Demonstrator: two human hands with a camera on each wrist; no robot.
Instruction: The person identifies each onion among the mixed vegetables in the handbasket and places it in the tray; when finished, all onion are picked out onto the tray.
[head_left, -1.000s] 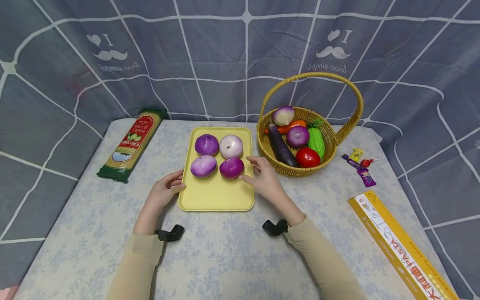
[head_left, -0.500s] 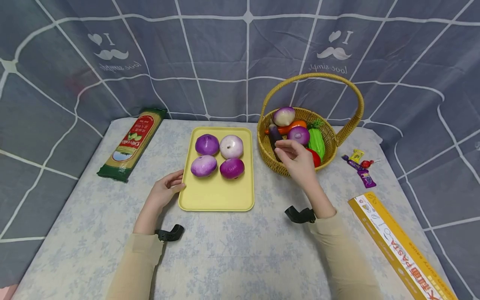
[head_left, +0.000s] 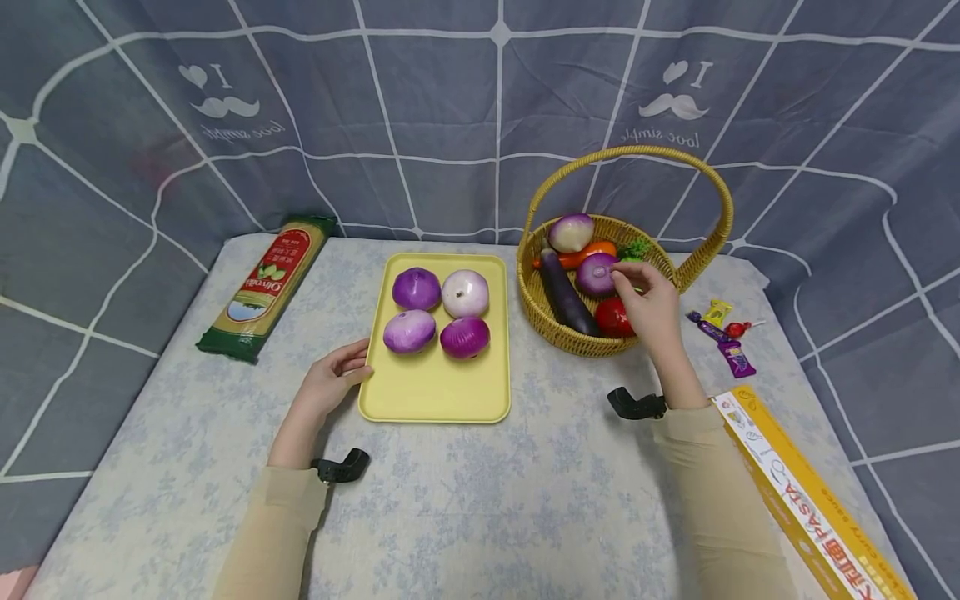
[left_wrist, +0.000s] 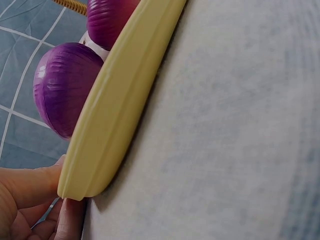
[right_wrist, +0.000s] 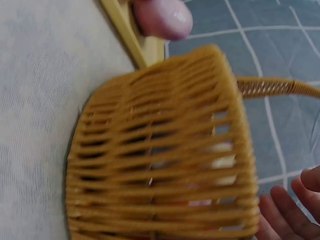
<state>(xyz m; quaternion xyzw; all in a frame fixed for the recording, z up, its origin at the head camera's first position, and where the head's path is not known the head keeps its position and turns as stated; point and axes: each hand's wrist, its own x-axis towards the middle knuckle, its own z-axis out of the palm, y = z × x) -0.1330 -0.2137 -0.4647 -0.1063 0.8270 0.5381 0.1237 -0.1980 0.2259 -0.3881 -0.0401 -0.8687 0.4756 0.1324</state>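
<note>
The right hand [head_left: 651,307], half-curled with a narrow gap to the thumb, is by the round purple onion [head_left: 595,275] in the golden wicker basket [head_left: 552,337], contact unclear; better to widen around it, clear of the glossy red tomato [head_left: 613,320], the left hand [head_left: 328,383] resting loosely against the yellow rectangular tray [head_left: 435,396]

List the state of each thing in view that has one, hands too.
Left hand: holds edge of tray
Right hand: over basket, holding nothing visible
Tray: flat, carrying four onions
Basket: upright, vegetables inside
Packet: lying flat, looks sealed
Pasta box: lying flat, partly out of view
Candies: wrapped
Lollipop: wrapping unclear
</note>
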